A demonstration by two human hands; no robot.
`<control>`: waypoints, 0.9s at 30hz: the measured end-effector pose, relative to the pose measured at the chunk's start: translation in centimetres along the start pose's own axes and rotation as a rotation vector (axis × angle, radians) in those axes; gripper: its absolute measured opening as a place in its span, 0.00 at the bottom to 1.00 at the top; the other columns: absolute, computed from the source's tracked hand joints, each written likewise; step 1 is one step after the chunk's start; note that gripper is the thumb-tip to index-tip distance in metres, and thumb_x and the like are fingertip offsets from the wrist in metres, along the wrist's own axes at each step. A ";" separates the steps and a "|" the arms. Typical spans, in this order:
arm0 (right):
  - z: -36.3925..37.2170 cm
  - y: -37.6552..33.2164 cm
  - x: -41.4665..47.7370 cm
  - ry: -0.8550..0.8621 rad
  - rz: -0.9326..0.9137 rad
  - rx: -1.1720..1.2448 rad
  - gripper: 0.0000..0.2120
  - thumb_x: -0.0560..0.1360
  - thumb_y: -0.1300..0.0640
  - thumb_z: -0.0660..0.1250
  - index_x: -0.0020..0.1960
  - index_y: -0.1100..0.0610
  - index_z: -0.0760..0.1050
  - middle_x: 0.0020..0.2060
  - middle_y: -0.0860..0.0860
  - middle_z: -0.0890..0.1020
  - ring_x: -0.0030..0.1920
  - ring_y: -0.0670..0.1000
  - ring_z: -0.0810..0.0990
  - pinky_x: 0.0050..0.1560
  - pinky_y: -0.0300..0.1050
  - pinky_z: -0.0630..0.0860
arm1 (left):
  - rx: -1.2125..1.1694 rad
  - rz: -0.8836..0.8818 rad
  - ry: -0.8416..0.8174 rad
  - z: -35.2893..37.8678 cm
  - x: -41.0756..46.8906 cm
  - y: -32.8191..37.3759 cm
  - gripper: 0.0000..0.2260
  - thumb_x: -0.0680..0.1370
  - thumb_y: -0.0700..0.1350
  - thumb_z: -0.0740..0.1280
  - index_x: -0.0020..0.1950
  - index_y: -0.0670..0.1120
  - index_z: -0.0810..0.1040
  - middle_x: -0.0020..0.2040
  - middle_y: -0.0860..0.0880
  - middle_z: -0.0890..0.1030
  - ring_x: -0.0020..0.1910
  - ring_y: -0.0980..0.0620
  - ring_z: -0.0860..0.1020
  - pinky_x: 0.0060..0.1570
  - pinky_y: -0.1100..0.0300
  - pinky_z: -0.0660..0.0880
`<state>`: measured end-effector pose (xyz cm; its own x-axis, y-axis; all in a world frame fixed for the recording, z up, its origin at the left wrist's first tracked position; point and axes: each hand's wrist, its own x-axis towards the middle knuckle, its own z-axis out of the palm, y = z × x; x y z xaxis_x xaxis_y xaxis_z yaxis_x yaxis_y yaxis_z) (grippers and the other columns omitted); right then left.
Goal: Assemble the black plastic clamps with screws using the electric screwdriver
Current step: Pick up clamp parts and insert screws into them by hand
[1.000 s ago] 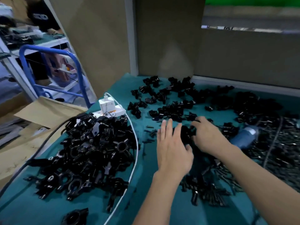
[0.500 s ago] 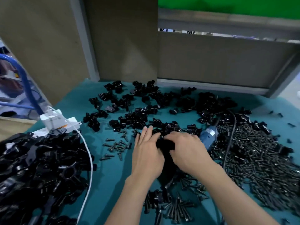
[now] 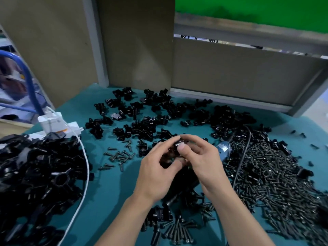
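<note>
My left hand and my right hand meet above the middle of the teal table, both pinching one small black plastic clamp; fingers hide most of it. Loose black clamp parts lie scattered behind my hands. A big heap of dark screws covers the right side, and a few screws lie left of my hands. The electric screwdriver, blue-bodied with a black cable, rests on the table just right of my right hand, untouched.
A large pile of bigger black plastic pieces fills the left side. A white power strip with a white cable sits at the left rear. More screws lie near the front edge. Brown panels wall the back.
Both hands have lifted off the table with a clamp held between the fingers. The view has swung right, bringing the screw heap into sight.
</note>
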<state>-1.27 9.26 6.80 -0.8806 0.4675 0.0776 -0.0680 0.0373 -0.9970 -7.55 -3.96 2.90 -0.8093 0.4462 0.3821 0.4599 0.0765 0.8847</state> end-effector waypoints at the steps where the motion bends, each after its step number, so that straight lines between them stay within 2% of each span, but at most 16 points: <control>1: -0.1 0.0 -0.2 -0.039 0.010 0.014 0.15 0.76 0.48 0.75 0.62 0.50 0.83 0.51 0.51 0.88 0.50 0.51 0.88 0.48 0.43 0.83 | -0.024 -0.034 0.052 0.0 0.2 -0.1 0.19 0.79 0.50 0.73 0.67 0.69 0.78 0.61 0.67 0.82 0.61 0.65 0.80 0.59 0.67 0.77; 3: -0.3 0.0 -0.3 -0.095 0.052 0.149 0.14 0.77 0.49 0.73 0.61 0.53 0.84 0.52 0.56 0.88 0.50 0.54 0.88 0.50 0.46 0.84 | -0.205 -0.159 0.110 0.1 0.6 0.0 0.17 0.81 0.43 0.71 0.60 0.66 0.84 0.56 0.61 0.86 0.56 0.62 0.83 0.56 0.65 0.80; 5: -0.6 0.2 -0.1 -0.093 0.092 0.231 0.10 0.79 0.62 0.72 0.59 0.54 0.85 0.51 0.58 0.87 0.50 0.58 0.87 0.51 0.49 0.84 | -0.422 -0.285 0.122 0.4 1.1 0.0 0.15 0.82 0.38 0.69 0.54 0.58 0.88 0.51 0.51 0.88 0.52 0.53 0.86 0.51 0.62 0.82; 7: -0.7 0.4 0.3 -0.068 0.117 0.175 0.18 0.77 0.70 0.71 0.61 0.53 0.84 0.47 0.56 0.87 0.45 0.56 0.87 0.48 0.46 0.84 | -0.615 -0.403 0.092 0.7 1.4 0.3 0.08 0.80 0.41 0.70 0.48 0.50 0.89 0.48 0.44 0.88 0.46 0.47 0.83 0.48 0.57 0.81; 9: -0.9 0.5 0.8 -0.065 0.087 0.049 0.19 0.76 0.68 0.73 0.61 0.49 0.83 0.42 0.52 0.86 0.42 0.52 0.85 0.46 0.44 0.82 | -0.792 -0.495 0.060 0.9 1.5 0.3 0.06 0.75 0.47 0.71 0.44 0.47 0.88 0.44 0.43 0.86 0.42 0.48 0.81 0.47 0.55 0.80; 12: -1.3 0.3 1.4 -0.184 0.076 -0.126 0.16 0.73 0.54 0.76 0.59 0.43 0.83 0.44 0.49 0.88 0.46 0.51 0.86 0.53 0.50 0.83 | -0.932 -0.534 0.039 0.6 1.6 0.1 0.09 0.70 0.48 0.73 0.44 0.44 0.87 0.38 0.46 0.82 0.33 0.54 0.78 0.36 0.62 0.79; 14: -1.1 0.2 1.5 -0.218 0.035 -0.176 0.12 0.72 0.49 0.74 0.56 0.44 0.84 0.42 0.50 0.87 0.43 0.48 0.85 0.52 0.49 0.83 | -0.880 -0.524 0.011 0.3 1.7 0.5 0.15 0.70 0.50 0.73 0.49 0.41 0.85 0.36 0.46 0.82 0.30 0.55 0.77 0.29 0.65 0.76; 16: -0.8 0.1 1.8 -0.121 -0.021 -0.124 0.04 0.76 0.51 0.73 0.49 0.49 0.85 0.37 0.51 0.85 0.39 0.49 0.81 0.48 0.50 0.81 | -0.762 -0.502 0.014 0.4 1.8 0.6 0.18 0.70 0.52 0.73 0.51 0.40 0.83 0.35 0.45 0.83 0.28 0.54 0.77 0.27 0.65 0.74; 18: -0.6 0.1 2.1 -0.035 -0.023 -0.117 0.07 0.80 0.56 0.71 0.44 0.51 0.84 0.34 0.51 0.84 0.37 0.51 0.81 0.45 0.52 0.81 | -0.538 -0.460 0.041 0.8 1.8 0.7 0.14 0.74 0.51 0.75 0.55 0.44 0.83 0.37 0.47 0.86 0.29 0.53 0.81 0.28 0.64 0.76; 19: -0.6 0.1 2.1 -0.018 -0.011 -0.141 0.10 0.81 0.56 0.70 0.42 0.51 0.84 0.33 0.51 0.84 0.35 0.50 0.81 0.43 0.52 0.80 | -0.365 -0.420 0.070 1.0 1.6 0.6 0.13 0.76 0.49 0.76 0.59 0.50 0.82 0.39 0.50 0.87 0.33 0.55 0.83 0.31 0.66 0.77; 21: -0.6 -0.1 2.1 0.029 0.025 -0.238 0.13 0.80 0.51 0.69 0.38 0.52 0.81 0.28 0.49 0.81 0.30 0.48 0.78 0.38 0.51 0.78 | 0.037 -0.246 0.132 1.0 1.2 0.1 0.22 0.75 0.52 0.76 0.66 0.64 0.75 0.50 0.64 0.85 0.46 0.65 0.83 0.42 0.72 0.77; 22: -0.6 -0.2 2.0 0.060 0.040 -0.306 0.15 0.78 0.47 0.69 0.36 0.53 0.79 0.26 0.48 0.79 0.28 0.47 0.76 0.36 0.51 0.76 | 0.154 -0.136 0.132 1.0 0.9 -0.1 0.27 0.74 0.53 0.77 0.69 0.69 0.71 0.56 0.69 0.82 0.53 0.68 0.81 0.47 0.73 0.76; 24: -0.6 -0.1 1.8 0.098 0.058 -0.396 0.20 0.75 0.41 0.69 0.35 0.56 0.75 0.23 0.46 0.75 0.25 0.47 0.72 0.33 0.48 0.72 | 0.142 -0.009 0.065 1.0 0.8 -0.3 0.27 0.75 0.53 0.76 0.69 0.71 0.72 0.61 0.70 0.79 0.58 0.68 0.79 0.54 0.66 0.78; 26: -0.6 -0.1 1.5 0.080 0.060 -0.409 0.24 0.77 0.37 0.66 0.35 0.56 0.76 0.22 0.46 0.75 0.25 0.46 0.72 0.33 0.47 0.71 | -0.043 -0.043 0.014 1.2 1.0 -0.5 0.21 0.77 0.45 0.74 0.64 0.68 0.79 0.56 0.64 0.85 0.54 0.61 0.84 0.55 0.58 0.82; 27: -0.6 -0.2 1.4 0.070 0.059 -0.417 0.24 0.79 0.36 0.64 0.36 0.54 0.77 0.23 0.47 0.77 0.26 0.46 0.74 0.35 0.48 0.73 | -0.127 -0.098 0.022 1.3 1.1 -0.5 0.19 0.78 0.40 0.73 0.61 0.64 0.82 0.53 0.59 0.87 0.52 0.58 0.86 0.53 0.57 0.82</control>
<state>-2.21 10.46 7.13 -0.8423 0.5379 0.0349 0.1896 0.3562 -0.9150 -8.20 -2.37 2.52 -0.8565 0.4225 0.2963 0.3291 0.0049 0.9443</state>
